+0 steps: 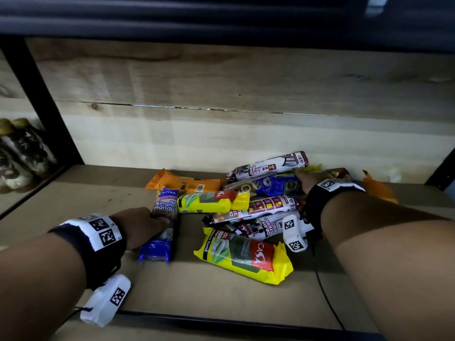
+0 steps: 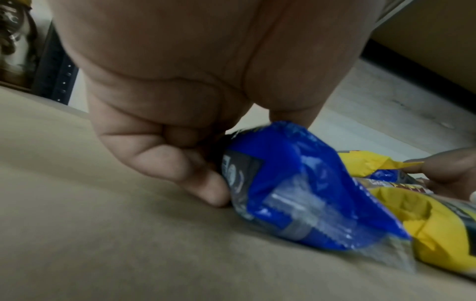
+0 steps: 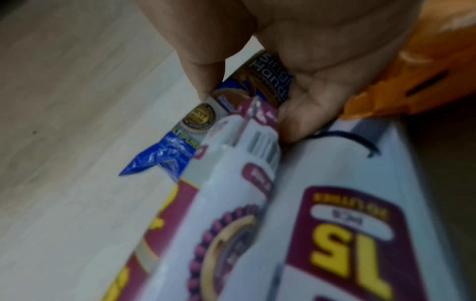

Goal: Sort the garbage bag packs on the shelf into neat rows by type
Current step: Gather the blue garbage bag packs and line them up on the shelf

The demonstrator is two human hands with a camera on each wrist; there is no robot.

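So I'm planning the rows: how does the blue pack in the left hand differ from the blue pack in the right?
The left hand's blue pack points front to back at the pile's left edge; the right hand's blue pack lies crosswise, wedged among drawstring packs. Both read Singlet Handle: same type.

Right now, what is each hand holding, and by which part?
Left hand grips a blue pack at its middle; right hand grips another blue pack at its middle.

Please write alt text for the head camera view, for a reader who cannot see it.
Two hands reach into a jumbled pile of garbage bag packs on a shelf: the left hand grips a blue pack, the right hand reaches another blue pack at the back.
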